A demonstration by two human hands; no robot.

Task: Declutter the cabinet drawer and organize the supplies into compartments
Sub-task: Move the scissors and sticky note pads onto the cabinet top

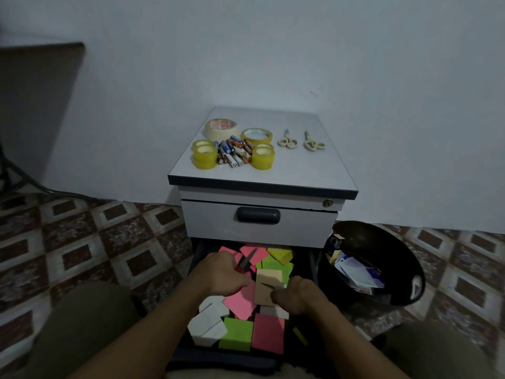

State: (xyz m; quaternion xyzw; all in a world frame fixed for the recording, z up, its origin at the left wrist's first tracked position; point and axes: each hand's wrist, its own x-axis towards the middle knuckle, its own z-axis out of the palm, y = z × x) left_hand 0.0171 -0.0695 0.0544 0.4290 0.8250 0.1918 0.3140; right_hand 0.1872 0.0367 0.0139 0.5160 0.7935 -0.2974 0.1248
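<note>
At the bottom centre, inside the open drawer (218, 361) of note pads (267, 333), your left hand (221, 274) grips what looks like a red-handled cutter (244, 262) and your right hand (297, 296) pinches a thin dark tool (269, 286), so crossing hands could nick fingers.

Brown patterned tile floor (82, 242), white wall (273, 50), dark panel top-left (35, 105), blk cable at wall base (54, 191)
</note>
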